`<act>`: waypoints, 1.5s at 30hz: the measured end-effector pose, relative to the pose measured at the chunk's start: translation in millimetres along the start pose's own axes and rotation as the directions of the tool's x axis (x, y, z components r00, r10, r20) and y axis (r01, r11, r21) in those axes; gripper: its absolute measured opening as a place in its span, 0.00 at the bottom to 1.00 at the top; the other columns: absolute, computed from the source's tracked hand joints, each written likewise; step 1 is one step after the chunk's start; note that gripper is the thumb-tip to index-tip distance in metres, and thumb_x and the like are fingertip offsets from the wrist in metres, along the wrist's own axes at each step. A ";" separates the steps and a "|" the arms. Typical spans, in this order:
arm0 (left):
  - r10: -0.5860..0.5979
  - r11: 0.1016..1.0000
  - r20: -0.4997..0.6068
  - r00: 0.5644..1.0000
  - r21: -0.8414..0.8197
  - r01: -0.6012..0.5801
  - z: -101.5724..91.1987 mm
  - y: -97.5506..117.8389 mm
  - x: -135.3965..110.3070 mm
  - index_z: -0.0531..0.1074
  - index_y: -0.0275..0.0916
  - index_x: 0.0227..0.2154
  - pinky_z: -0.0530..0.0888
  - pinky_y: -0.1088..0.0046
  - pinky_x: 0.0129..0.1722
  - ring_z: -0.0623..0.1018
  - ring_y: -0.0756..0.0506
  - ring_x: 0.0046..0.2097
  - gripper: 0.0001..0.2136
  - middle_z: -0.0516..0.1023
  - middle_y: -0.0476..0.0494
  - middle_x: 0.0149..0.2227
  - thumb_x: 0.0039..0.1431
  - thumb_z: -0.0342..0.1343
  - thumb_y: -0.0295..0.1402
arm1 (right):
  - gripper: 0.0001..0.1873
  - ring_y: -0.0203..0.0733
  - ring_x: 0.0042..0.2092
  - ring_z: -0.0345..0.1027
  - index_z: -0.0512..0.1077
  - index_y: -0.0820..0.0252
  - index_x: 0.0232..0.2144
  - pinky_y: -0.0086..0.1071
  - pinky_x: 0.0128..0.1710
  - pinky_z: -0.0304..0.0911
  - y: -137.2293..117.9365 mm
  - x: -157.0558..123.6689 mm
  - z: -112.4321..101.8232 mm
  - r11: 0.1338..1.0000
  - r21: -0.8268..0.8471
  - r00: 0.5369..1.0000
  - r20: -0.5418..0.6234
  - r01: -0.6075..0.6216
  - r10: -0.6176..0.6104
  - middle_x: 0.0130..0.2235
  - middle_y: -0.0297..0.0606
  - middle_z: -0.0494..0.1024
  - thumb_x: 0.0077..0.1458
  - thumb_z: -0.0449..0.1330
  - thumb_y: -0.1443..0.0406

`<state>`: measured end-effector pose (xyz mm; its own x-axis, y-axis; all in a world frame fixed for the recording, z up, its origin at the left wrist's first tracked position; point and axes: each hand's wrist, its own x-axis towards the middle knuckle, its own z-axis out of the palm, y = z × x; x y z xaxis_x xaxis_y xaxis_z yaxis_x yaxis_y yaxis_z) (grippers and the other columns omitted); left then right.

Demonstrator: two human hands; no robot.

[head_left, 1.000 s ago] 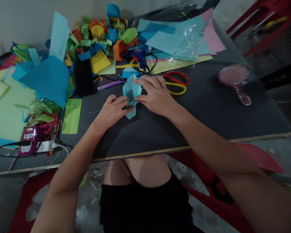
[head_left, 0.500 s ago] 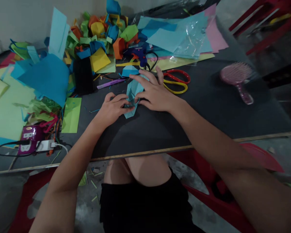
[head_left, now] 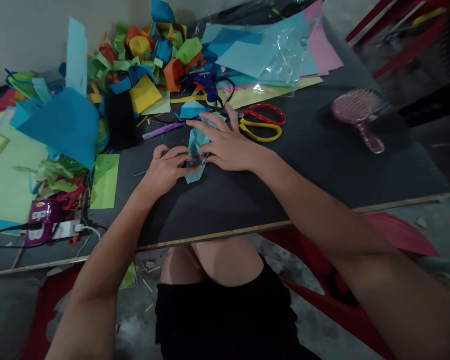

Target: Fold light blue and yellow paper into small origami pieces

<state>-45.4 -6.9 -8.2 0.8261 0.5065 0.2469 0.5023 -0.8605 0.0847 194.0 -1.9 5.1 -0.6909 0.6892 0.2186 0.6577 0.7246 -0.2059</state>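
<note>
Blue paper [head_left: 195, 141] lies between the fingers of the left hand [head_left: 166, 170], clamped on its near part, and those of the right hand [head_left: 229, 148], spread over its far part, their grip unclear.

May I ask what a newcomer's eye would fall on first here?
Probably the heap of multicoloured folded paper pieces at the back of the dark grey table. Next, the left hand and right hand touching a creased light-blue paper in front of the heap, then the pink bristled hairbrush toward the table's right.
</note>
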 end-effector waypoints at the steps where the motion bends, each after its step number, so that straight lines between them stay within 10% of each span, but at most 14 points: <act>1: 0.004 1.000 -0.001 1.000 0.003 -0.004 -0.1 -0.2 -0.2 0.78 0.51 0.47 0.56 0.58 0.55 0.71 0.45 0.58 0.20 0.81 0.46 0.48 0.70 0.42 0.26 | 0.12 0.66 0.71 0.39 0.79 0.48 0.43 0.75 0.66 0.34 -0.3 -0.2 -0.1 1.000 0.003 1.000 0.001 0.000 0.000 0.71 0.30 0.52 0.61 0.57 0.65; 21: -0.121 0.985 -0.121 0.985 -0.140 0.104 7.8 -6.0 -0.8 0.77 0.50 0.50 0.60 0.61 0.51 0.76 0.45 0.51 0.16 0.83 0.45 0.42 0.70 0.46 0.30 | 0.13 0.64 0.73 0.28 0.79 0.48 0.43 0.66 0.69 0.27 11.5 -5.3 16.6 0.989 0.150 1.000 -0.003 -0.009 0.009 0.73 0.18 0.37 0.62 0.56 0.61; 26: -0.190 0.974 -0.189 0.963 -0.155 0.162 5.6 -2.2 -0.6 0.76 0.44 0.51 0.62 0.62 0.50 0.75 0.42 0.50 0.14 0.83 0.44 0.40 0.68 0.51 0.34 | 0.14 0.60 0.70 0.46 0.74 0.52 0.48 0.61 0.65 0.49 4.8 -4.1 21.0 0.956 0.243 0.944 -0.241 -0.167 0.227 0.70 0.38 0.54 0.60 0.55 0.64; 31: -0.355 0.934 -0.299 0.886 -0.150 0.324 -2.4 3.5 1.1 0.74 0.39 0.51 0.67 0.65 0.49 0.74 0.41 0.52 0.16 0.79 0.38 0.50 0.65 0.52 0.40 | 0.08 0.44 0.37 0.72 0.73 0.58 0.37 0.40 0.39 0.69 -3.8 -2.5 21.0 0.850 0.443 0.792 -0.390 -0.286 0.469 0.42 0.44 0.77 0.58 0.55 0.64; 37: -0.752 0.660 -0.060 0.657 -0.085 0.747 -2.2 10.8 6.8 0.75 0.38 0.24 0.64 0.71 0.29 0.74 0.45 0.28 0.24 0.75 0.43 0.22 0.61 0.49 0.53 | 0.19 0.36 0.25 0.64 0.69 0.59 0.20 0.32 0.28 0.57 -23.4 4.0 18.5 0.808 0.487 0.839 -0.239 -0.332 0.489 0.21 0.35 0.72 0.55 0.60 0.52; 45: -0.720 0.678 0.082 0.689 -0.126 0.724 -4.8 17.0 15.1 0.76 0.39 0.21 0.59 0.71 0.28 0.74 0.45 0.28 0.16 0.75 0.44 0.23 0.59 0.53 0.40 | 0.11 0.38 0.28 0.70 0.75 0.58 0.22 0.31 0.29 0.55 -24.6 10.3 24.9 0.809 0.400 0.872 -0.046 -0.431 0.487 0.25 0.35 0.78 0.50 0.62 0.58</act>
<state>-25.6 -14.1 1.6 0.2284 0.9731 0.0301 0.9065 -0.2239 0.3579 163.2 -12.6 -11.3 -0.2680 0.9540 0.1343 0.7099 0.2898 -0.6420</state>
